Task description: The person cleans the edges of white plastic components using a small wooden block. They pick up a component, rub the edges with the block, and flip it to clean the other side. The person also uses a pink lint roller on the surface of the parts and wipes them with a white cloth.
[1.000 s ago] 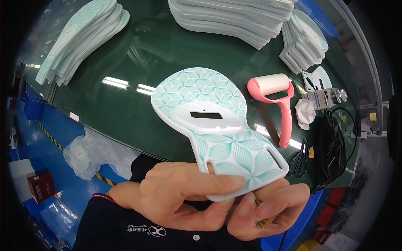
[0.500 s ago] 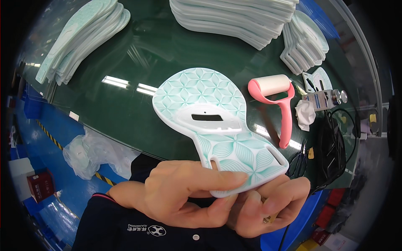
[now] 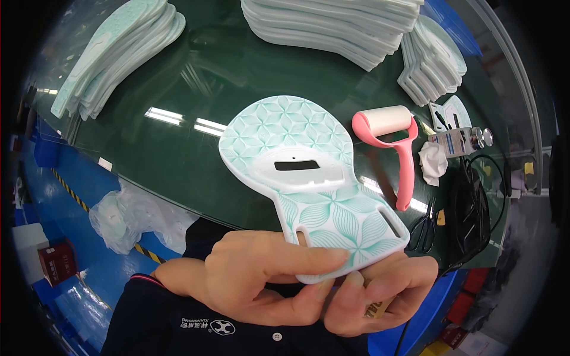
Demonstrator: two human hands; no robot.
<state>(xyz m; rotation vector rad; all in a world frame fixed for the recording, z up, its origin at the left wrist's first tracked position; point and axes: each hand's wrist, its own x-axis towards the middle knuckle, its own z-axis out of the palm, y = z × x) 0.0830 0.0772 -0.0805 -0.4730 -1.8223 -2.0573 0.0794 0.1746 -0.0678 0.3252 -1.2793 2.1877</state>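
Between my hands is a white moulded plastic panel (image 3: 323,202) with a teal petal pattern, a rounded far end, a dark slot across its middle and two slots nearer me. My left hand (image 3: 255,276) grips its near left edge, thumb flat on the patterned face and fingers underneath. My right hand (image 3: 383,291) is closed at the near right edge, thumb tip by the rim. In its curled fingers sits a small tan piece (image 3: 376,308), mostly hidden, so its kind cannot be made out.
Stacks of similar panels stand at far left (image 3: 119,56), far middle (image 3: 332,29) and far right (image 3: 432,62) on the green table (image 3: 178,154). Right of the panel lie a pink-handled roller (image 3: 404,160), crumpled white tissue (image 3: 433,163), a small bottle (image 3: 457,142), scissors (image 3: 423,228) and a black pouch (image 3: 469,210).
The panel has turned slightly, its rounded end shifting a little right. My right hand's fingers have moved slightly at the near edge, and more of the tan piece shows. The left hand's grip stays.
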